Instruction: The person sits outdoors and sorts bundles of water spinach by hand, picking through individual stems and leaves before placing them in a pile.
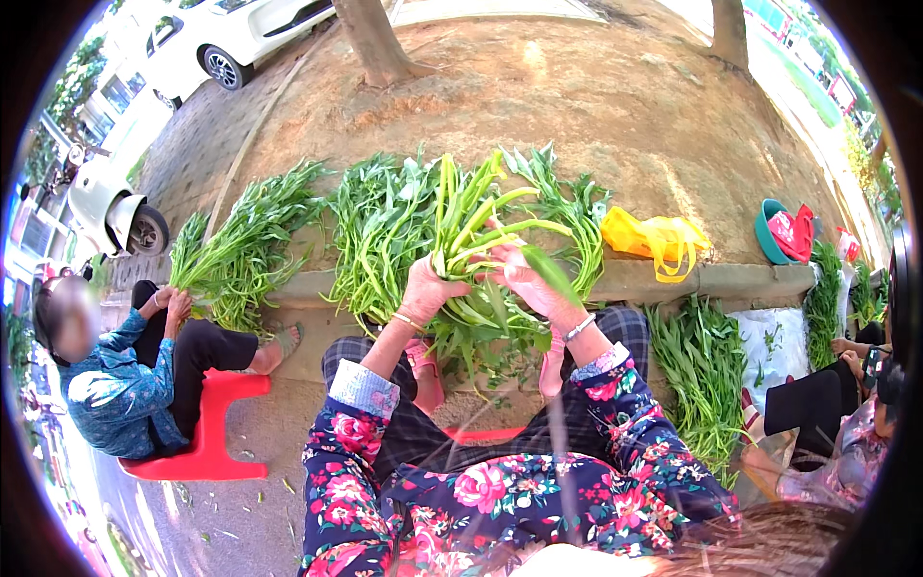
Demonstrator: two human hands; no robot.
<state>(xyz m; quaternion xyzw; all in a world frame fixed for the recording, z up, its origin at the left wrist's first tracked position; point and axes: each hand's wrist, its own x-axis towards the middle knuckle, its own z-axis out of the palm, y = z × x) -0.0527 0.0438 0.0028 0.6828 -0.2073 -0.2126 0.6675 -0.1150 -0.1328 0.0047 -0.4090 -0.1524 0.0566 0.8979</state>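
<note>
My left hand [430, 287] grips a bunch of leafy green stalks [467, 234], which look like water spinach. The cut stem ends point up and away from me; leaves hang below the fist, between my knees. My right hand [520, 278] is at the right side of the bunch, its fingers among the stems. Whether it pinches a stalk is hard to tell. A blurred long leaf [551, 274] shows in front of my right wrist. Beyond the hands, a heap of the same greens [382, 223] lies on the kerb, with a smaller pile [577, 216] to its right.
A yellow bag [652, 236] and a teal basin [769, 232] with red bags sit along the kerb [721, 280]. More greens [703, 382] lie at my right. A person on a red stool [216, 425] holds greens at left; another person sits at far right.
</note>
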